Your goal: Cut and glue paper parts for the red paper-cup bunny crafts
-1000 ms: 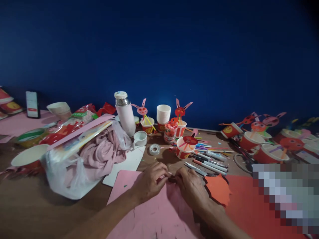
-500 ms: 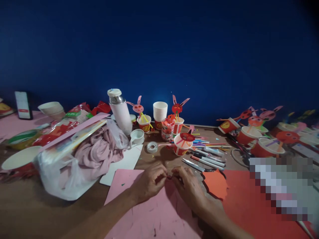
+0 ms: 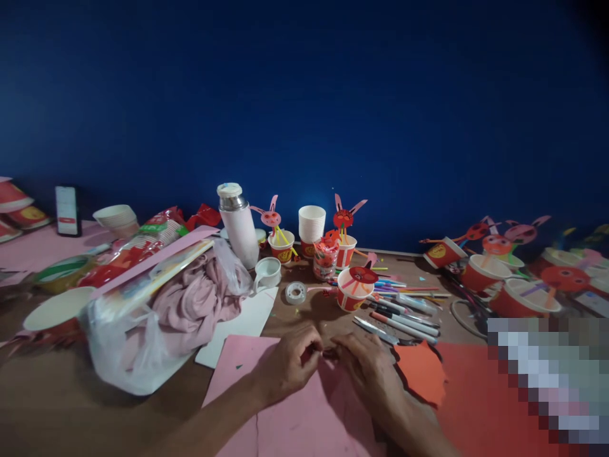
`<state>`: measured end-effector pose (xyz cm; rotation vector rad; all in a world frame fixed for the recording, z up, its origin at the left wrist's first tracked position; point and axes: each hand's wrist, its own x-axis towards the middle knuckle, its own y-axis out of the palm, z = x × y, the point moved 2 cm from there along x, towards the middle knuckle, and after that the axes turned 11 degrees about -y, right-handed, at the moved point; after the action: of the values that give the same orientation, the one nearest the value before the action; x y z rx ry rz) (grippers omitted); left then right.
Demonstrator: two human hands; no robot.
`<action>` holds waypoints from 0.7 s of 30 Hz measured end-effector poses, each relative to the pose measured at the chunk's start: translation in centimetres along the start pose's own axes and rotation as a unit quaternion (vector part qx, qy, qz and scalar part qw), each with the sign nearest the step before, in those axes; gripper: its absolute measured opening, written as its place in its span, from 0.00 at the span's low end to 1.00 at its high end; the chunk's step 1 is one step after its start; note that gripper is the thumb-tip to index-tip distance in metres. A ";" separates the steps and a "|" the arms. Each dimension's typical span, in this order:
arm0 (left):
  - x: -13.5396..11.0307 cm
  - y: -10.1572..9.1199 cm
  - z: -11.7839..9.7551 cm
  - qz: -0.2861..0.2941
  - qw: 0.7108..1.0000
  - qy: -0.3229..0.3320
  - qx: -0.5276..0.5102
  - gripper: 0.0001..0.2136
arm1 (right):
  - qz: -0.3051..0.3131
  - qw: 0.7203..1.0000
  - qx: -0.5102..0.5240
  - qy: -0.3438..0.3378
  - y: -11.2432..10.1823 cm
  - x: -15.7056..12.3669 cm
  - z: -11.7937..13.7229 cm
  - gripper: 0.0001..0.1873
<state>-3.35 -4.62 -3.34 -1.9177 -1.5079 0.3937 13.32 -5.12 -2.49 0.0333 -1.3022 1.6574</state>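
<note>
My left hand (image 3: 297, 358) and my right hand (image 3: 364, 362) meet over a pink sheet of paper (image 3: 280, 419), fingers bent and tips close together. Each is closed in a pinch; whatever lies between the fingertips is too small and dark to make out. Just beyond them stands a paper cup (image 3: 351, 302) with a dark red paper face (image 3: 364, 274) on it. A roll of clear tape (image 3: 295, 292) lies to its left. Scissors (image 3: 375, 330) and several markers (image 3: 404, 324) lie past my right hand, near an orange paper scrap (image 3: 422, 373).
To the left are a plastic bag (image 3: 137, 355) with pink cloth (image 3: 195, 298), a flask (image 3: 238, 231) and a white mug (image 3: 267, 273). Stacked cups (image 3: 311, 223) and rabbit-faced cups (image 3: 281, 246) stand along the blue wall. Red paper (image 3: 480, 406) and more decorated cups (image 3: 485, 270) are at right.
The whole view has shifted, so things sit slightly lower and further right. My hands stay pinched together over the pink paper.
</note>
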 end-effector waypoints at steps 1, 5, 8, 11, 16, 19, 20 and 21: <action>0.0 0.0 0.0 0.000 1.000 -0.001 0.001 0.05 | 0.008 1.000 -0.004 -0.006 -0.1 0.2 0.1 0.07; -0.1 0.0 -0.1 0.007 1.000 -0.016 0.007 0.05 | 0.013 1.000 -0.014 -0.007 0.1 0.4 0.2 0.07; -0.1 -0.1 -0.4 0.016 0.999 -0.034 0.003 0.05 | -0.008 1.000 -0.009 -0.025 0.5 0.3 0.0 0.06; 0.0 -0.3 -0.6 0.037 0.999 -0.034 -0.020 0.07 | -0.027 0.999 -0.004 -0.028 0.6 0.2 -0.1 0.06; -0.1 -0.5 -0.4 0.037 0.998 -0.054 -0.021 0.07 | -0.049 0.998 0.021 -0.030 0.5 0.2 0.0 0.05; 0.2 -1.2 -0.9 0.009 0.999 -0.033 0.003 0.07 | -0.040 0.998 0.034 -0.030 0.6 -0.1 -0.3 0.06; 0.5 -1.8 -1.2 -0.007 1.000 -0.016 0.013 0.07 | -0.037 0.998 0.034 -0.027 0.7 -0.2 -0.4 0.05; 1.0 -2.5 -1.6 -0.026 0.999 0.002 0.023 0.07 | -0.036 0.999 0.031 -0.023 0.8 -0.4 -0.6 0.05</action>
<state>-3.97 -3.89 -0.40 -1.8385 -1.5302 0.3967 13.31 -4.84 -3.53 0.1543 -1.2685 1.6446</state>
